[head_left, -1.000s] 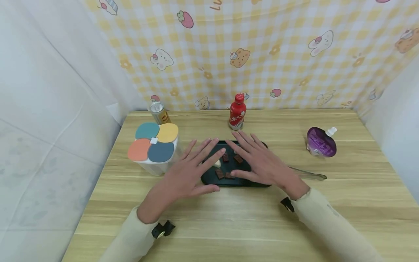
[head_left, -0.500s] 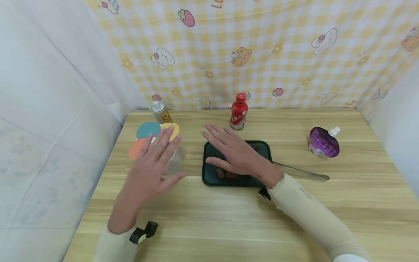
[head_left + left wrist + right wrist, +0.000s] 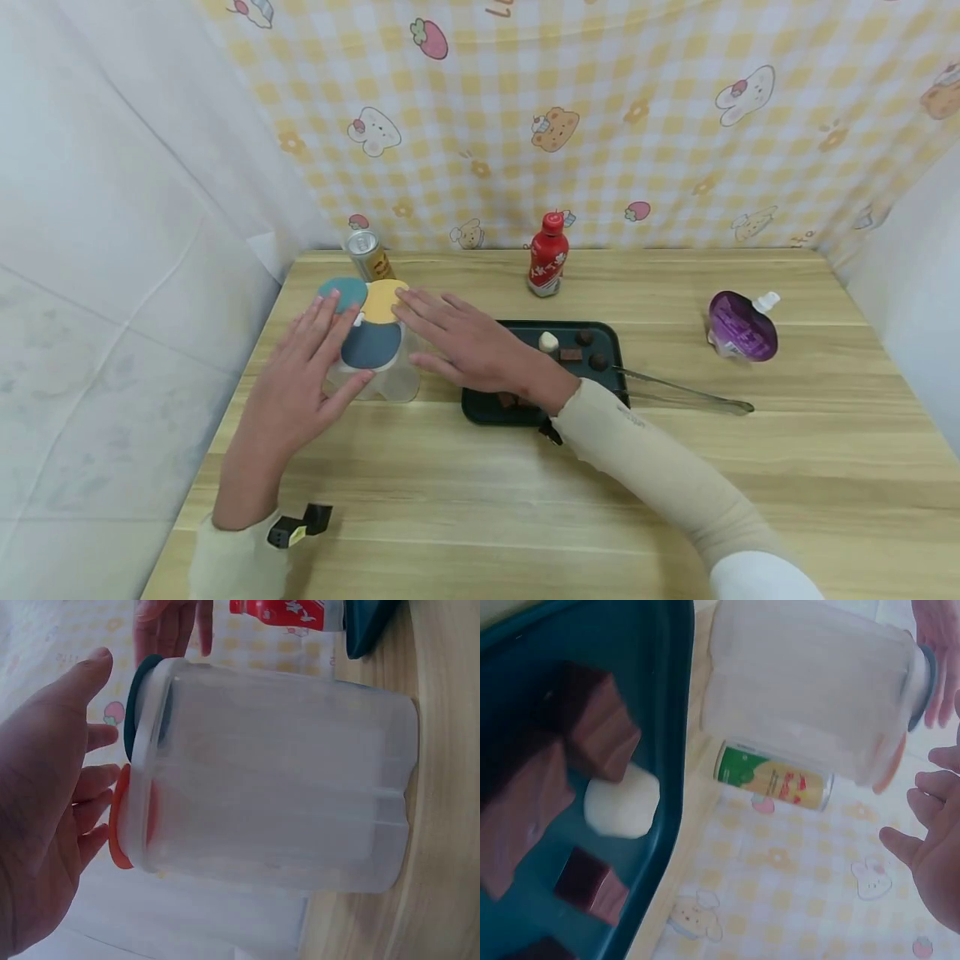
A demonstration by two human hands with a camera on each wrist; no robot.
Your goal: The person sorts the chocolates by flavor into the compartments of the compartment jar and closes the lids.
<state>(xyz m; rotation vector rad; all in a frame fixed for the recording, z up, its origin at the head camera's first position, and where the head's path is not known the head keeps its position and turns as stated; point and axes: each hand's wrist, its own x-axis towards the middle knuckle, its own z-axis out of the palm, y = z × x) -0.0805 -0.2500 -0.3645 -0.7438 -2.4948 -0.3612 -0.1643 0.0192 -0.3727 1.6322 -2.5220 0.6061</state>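
Note:
A clear plastic container (image 3: 270, 780) stands upright at the table's left, its lid (image 3: 371, 346) split into teal, yellow, orange and dark blue flaps. Over the lid's left part, covering the orange flap in the head view, is my left hand (image 3: 296, 375), fingers extended and fingertips right at the lid in the left wrist view. My right hand (image 3: 476, 346) reaches across the tray to the lid's right side, its fingertips overlapping the yellow flap's edge. In the right wrist view its fingers (image 3: 900, 844) are apart from the container. Both hands are without any object.
A dark green tray (image 3: 517, 329) holds brown chocolate-like pieces (image 3: 571, 355) and white ones; metal tongs (image 3: 720, 404) lean on its right side. Behind stand a drink can (image 3: 371, 254) and a red bottle (image 3: 549, 254). A purple spouted pouch (image 3: 742, 327) lies at right.
Both hands have moved left from over the tray to the container's lid. More of the tray's right half now shows. The other objects stay in place.

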